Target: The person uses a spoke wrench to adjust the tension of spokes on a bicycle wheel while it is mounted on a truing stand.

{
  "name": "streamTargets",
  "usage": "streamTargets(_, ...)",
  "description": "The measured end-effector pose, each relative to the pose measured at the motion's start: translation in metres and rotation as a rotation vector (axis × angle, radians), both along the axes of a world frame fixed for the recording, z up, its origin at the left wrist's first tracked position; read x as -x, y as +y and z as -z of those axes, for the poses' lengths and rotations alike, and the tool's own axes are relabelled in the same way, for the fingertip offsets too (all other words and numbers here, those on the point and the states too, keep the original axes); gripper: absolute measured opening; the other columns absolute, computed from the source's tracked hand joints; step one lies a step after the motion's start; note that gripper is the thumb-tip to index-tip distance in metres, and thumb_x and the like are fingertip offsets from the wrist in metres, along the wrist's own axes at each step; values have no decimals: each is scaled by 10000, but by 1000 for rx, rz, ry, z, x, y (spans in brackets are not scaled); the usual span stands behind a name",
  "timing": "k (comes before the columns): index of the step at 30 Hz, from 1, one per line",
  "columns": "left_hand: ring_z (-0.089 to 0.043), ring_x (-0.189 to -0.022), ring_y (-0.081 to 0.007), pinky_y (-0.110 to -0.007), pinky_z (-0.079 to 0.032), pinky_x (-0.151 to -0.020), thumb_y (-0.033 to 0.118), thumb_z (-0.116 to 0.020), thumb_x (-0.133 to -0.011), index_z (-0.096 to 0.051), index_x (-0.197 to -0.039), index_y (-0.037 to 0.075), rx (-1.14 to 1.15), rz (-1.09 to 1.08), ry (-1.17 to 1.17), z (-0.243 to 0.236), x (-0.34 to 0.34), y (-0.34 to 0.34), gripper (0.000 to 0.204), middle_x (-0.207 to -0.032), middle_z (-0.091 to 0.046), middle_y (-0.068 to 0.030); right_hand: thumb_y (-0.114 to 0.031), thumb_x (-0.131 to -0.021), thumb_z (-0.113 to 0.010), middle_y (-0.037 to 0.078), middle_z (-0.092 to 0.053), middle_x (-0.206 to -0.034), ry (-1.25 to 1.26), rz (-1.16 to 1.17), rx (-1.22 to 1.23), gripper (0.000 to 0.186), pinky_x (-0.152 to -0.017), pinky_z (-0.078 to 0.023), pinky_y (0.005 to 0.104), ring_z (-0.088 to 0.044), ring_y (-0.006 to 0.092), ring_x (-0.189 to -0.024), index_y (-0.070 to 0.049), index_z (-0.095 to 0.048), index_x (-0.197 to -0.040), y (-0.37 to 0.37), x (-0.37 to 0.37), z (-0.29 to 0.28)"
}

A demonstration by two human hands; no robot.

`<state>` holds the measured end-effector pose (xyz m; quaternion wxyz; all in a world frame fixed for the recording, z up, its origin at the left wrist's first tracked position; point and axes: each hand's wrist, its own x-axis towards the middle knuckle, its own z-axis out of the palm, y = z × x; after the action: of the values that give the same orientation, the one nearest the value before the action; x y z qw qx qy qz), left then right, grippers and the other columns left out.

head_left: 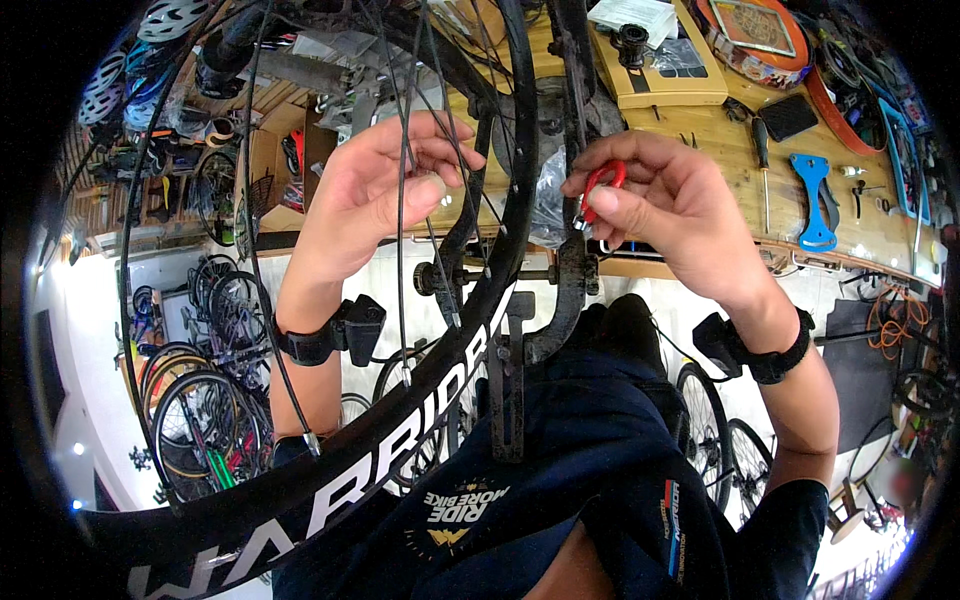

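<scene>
A black bicycle wheel with white lettering on its rim and dark spokes fills the left and middle of the head view. It stands in a dark, worn metal truing stand. My left hand is behind the spokes, fingers bent and thumb apart, with nothing seen in it. One spoke crosses in front of that hand; whether they touch I cannot tell. Right of the rim, my right hand pinches a red spoke wrench between thumb and fingers. A clear plastic bag lies on the bench between the hands.
On the wooden workbench lie a screwdriver, a blue flat tool, a dark pad and a yellow-brown box. Helmets hang at far left. Several bicycles stand below them. Black bands circle both my wrists.
</scene>
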<state>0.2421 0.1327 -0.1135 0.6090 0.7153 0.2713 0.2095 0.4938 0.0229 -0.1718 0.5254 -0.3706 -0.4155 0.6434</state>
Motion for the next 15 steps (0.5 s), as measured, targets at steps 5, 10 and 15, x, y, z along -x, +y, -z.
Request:
streamTargets(5,-574,-958,-152,-289,-451,-877,318,-699,-861,-536,-1234,-50,-10,24,48,-10,3,0,549,-1089,-644,-142,-83,-916,-651,101,-661,-1054,-59,-91,10,319,-750,-532,238,-615,91,-839,44,-543,-1188,1,11,-8)
streamTargets(10,-574,-954,-148,-284,-454,-867,378,-683,-866,-545,-1225,-45,-24,2,14,-17,5,-6,572,-1071,-652,-139,-108,-863,-704,59,-623,-767,-177,-63,-123,257,-575,-456,237,-542,74,-657,87,-613,-1003,13,35,-17)
streamTargets(15,-582,-984,-180,-298,-426,-890,534,-618,-820,-523,-1242,-63,-68,-17,157,-28,2,-10,737,-1067,-639,-137,-161,-843,-729,85,-608,-701,-234,-87,-141,313,-552,-450,277,-541,109,-609,97,-617,-980,17,51,-12)
